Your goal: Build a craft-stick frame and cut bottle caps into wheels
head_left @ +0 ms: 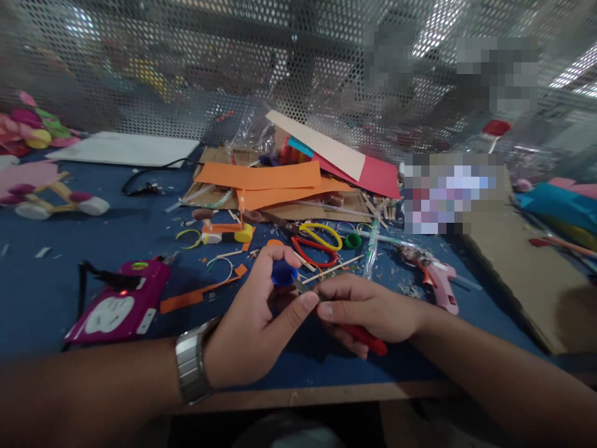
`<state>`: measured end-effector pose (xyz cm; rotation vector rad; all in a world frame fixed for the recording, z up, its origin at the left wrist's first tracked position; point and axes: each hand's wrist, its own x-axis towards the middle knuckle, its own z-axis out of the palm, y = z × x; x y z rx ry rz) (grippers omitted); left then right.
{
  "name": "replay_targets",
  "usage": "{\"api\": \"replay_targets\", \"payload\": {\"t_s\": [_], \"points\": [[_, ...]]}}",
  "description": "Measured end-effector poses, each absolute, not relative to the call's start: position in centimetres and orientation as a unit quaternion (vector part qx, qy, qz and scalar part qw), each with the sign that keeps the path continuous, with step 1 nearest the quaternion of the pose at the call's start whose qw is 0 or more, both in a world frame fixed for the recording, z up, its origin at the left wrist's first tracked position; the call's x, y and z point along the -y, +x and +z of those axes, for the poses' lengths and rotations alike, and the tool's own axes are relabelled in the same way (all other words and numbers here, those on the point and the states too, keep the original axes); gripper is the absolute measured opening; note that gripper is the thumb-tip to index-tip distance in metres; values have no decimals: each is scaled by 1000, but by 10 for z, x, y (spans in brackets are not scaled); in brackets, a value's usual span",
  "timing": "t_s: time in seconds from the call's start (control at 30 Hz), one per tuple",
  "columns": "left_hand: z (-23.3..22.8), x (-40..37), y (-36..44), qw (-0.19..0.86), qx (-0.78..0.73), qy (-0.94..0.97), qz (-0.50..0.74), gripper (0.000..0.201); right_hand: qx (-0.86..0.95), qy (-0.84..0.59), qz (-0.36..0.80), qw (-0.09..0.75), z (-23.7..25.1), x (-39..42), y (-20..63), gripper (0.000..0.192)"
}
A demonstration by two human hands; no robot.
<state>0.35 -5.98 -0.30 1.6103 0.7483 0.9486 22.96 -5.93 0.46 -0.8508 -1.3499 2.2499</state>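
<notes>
Near the front of the blue table, my left hand is closed on a small blue bottle cap, with fingers above it and the thumb below. My right hand is wrapped round a red-handled tool. Its flat metal tip reaches to the edge of the cap, between the two hands. Most of the tool is hidden by my fingers, so its exact kind is unclear. Just beyond the hands lie scissors with red and yellow handles, and a green bottle cap.
A pink glue gun lies right, a magenta device with a black cable left. Orange paper strips rest on cardboard at the back. A cardboard sheet covers the right side. Sticks and scraps are scattered around. A perforated metal panel stands behind.
</notes>
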Motion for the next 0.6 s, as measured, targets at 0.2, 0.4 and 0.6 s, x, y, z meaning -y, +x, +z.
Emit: {"api": "replay_targets", "payload": {"t_s": [0.2, 0.4, 0.6], "points": [[1, 62, 2, 498, -315, 717, 372, 21, 478, -313, 802, 174, 7, 63, 230, 48], [3, 65, 0, 457, -310, 755, 354, 16, 480, -310, 806, 154, 8, 66, 230, 52], [4, 64, -1, 436, -310, 771, 345, 16, 487, -315, 801, 147, 7, 66, 231, 53]]}}
